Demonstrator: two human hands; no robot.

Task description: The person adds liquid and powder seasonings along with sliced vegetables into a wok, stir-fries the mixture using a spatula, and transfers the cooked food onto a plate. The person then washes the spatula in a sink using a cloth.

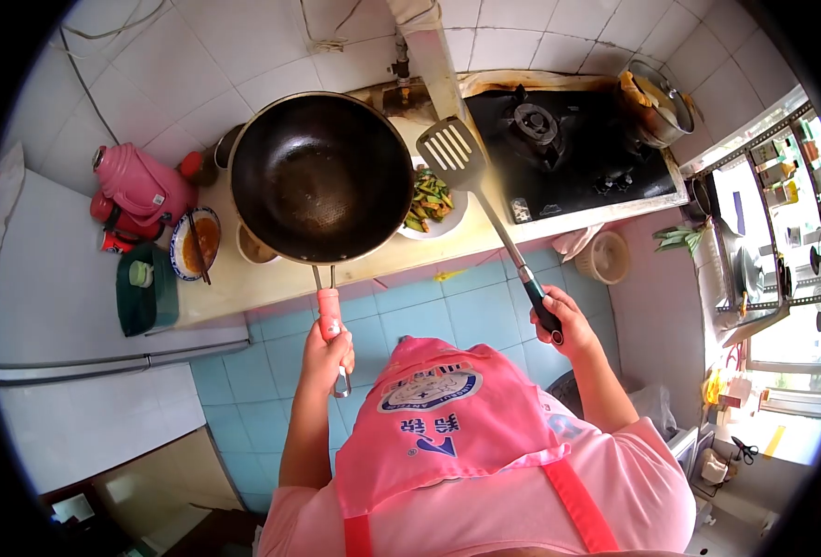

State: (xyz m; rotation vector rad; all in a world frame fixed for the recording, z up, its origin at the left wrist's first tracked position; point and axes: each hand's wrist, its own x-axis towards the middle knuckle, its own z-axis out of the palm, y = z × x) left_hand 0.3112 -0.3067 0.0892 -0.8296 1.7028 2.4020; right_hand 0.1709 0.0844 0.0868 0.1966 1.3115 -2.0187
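Note:
My left hand [328, 356] is wrapped round the pink handle of a dark wok [322, 181], which is held up over the counter with its inside facing me. The wok holds no food, only a glossy, oily-looking surface. In my right hand [566, 320] is a slotted spatula [454, 156] with a black and green grip, its blade raised between the wok and the stove. Partly hidden behind wok and spatula, a white plate [449, 223] bears cooked green vegetables [428, 200]. A small bowl [255, 247] peeks out below the wok's left rim.
A black gas stove [568, 139] is at right, with a metal pot [656, 107] at its far corner. On the left of the counter stand a pink thermos [147, 181], a patterned bowl [195, 243] with chopsticks and a green bin [147, 302]. A basket [605, 257] sits below the stove.

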